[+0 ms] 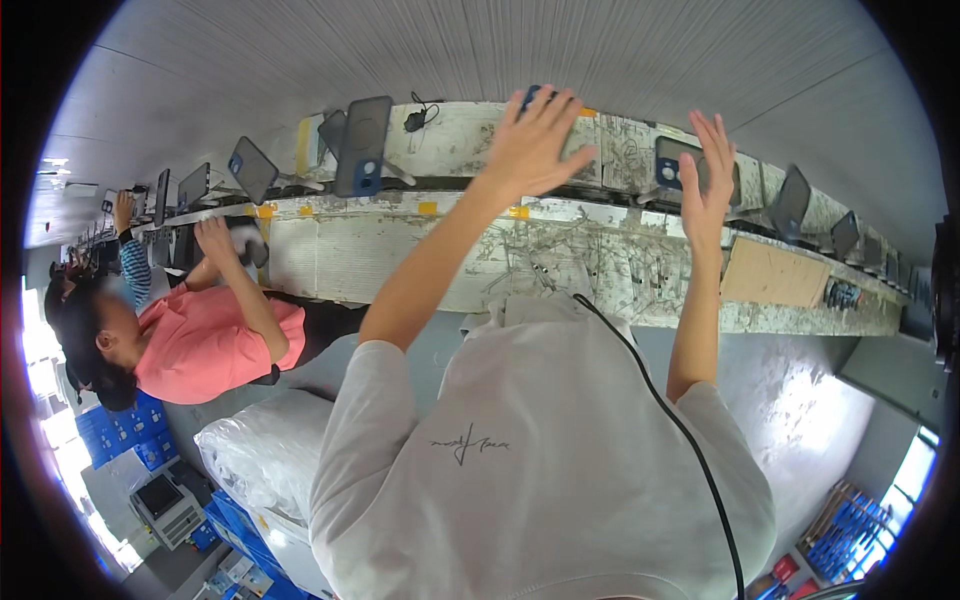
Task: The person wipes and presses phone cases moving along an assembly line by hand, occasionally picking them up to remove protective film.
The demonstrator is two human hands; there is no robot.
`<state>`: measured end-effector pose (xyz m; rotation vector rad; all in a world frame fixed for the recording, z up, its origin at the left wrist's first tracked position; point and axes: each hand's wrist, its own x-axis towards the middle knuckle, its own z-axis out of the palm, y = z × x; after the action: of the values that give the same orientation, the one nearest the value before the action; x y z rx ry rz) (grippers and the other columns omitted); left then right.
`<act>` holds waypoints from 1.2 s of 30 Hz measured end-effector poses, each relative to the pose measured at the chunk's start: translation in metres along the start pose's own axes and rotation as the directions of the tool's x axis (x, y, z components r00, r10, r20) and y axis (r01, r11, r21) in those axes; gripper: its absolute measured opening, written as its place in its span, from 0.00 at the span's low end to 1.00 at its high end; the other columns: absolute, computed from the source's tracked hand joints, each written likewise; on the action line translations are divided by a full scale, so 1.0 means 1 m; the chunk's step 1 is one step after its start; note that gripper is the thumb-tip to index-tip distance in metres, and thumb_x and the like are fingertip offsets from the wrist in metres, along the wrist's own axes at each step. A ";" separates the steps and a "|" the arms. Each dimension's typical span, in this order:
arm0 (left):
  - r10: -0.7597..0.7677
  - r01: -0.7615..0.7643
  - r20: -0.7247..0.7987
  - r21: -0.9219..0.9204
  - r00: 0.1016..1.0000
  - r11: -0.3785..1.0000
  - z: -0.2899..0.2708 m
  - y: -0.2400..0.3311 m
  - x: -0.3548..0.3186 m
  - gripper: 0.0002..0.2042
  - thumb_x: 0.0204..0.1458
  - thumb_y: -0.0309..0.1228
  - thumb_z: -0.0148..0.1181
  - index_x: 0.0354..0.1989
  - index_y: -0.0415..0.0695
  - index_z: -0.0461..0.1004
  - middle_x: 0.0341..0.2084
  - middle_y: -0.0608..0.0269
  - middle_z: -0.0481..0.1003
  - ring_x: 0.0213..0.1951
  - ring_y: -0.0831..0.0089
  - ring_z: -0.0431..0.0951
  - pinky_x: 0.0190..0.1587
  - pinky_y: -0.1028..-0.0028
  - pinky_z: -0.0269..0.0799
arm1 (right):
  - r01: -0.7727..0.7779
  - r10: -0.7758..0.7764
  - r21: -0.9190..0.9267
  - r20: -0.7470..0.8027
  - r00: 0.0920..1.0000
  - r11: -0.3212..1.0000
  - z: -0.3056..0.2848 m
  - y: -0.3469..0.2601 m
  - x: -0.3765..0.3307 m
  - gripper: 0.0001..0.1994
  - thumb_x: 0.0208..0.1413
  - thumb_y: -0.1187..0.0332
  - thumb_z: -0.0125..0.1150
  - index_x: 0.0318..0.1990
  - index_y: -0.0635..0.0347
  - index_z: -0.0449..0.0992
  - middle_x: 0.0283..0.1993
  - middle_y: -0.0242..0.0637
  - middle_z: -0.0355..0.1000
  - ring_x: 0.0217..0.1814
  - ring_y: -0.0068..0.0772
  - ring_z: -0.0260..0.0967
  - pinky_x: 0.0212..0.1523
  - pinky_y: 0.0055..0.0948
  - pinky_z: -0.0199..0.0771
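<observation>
Dark phone case point(672, 160) stands upright right behind the spread right hand point(708, 180); left hand point(535, 140), also spread, covers another case.

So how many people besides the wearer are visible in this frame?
1 clearly: a person in a pink shirt at the left, by the long bench. A striped sleeve behind suggests another, mostly hidden.

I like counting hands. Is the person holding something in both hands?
No, the left hand and right hand are both open with fingers spread, gripping nothing.
</observation>
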<state>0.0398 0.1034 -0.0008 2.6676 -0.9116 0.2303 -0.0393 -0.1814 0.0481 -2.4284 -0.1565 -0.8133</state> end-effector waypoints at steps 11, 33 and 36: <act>-0.398 0.058 -0.215 -0.818 0.892 0.572 -0.022 0.107 -0.130 0.12 0.60 0.12 0.59 0.46 0.37 0.86 0.48 0.55 0.86 0.48 0.57 0.87 0.51 0.64 0.82 | 0.044 -0.063 0.488 0.023 0.998 0.872 0.071 -0.104 0.012 0.17 0.73 0.61 0.63 0.61 0.61 0.84 0.65 0.48 0.82 0.75 0.54 0.74 0.75 0.52 0.71; -0.234 0.219 -0.165 -0.105 0.958 0.970 -0.006 0.034 -0.035 0.70 0.42 0.79 0.72 0.80 0.29 0.60 0.83 0.31 0.53 0.86 0.39 0.43 0.84 0.34 0.28 | -0.042 -0.045 0.455 0.179 0.983 0.889 0.011 -0.026 0.024 0.31 0.74 0.51 0.62 0.79 0.54 0.72 0.85 0.49 0.64 0.91 0.49 0.52 0.87 0.49 0.49; -0.162 0.061 -0.262 -0.355 0.952 0.933 0.004 0.073 -0.052 0.56 0.49 0.56 0.78 0.81 0.36 0.60 0.84 0.36 0.53 0.86 0.38 0.43 0.83 0.30 0.29 | 0.074 -0.241 0.524 0.258 0.936 0.849 0.050 -0.095 0.026 0.29 0.69 0.56 0.70 0.73 0.58 0.77 0.80 0.49 0.70 0.87 0.52 0.60 0.84 0.51 0.58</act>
<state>-0.0457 0.0766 -0.0004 2.2775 -0.6373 0.3829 -0.0185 -0.0767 0.0761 -2.0301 -0.6259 -0.3718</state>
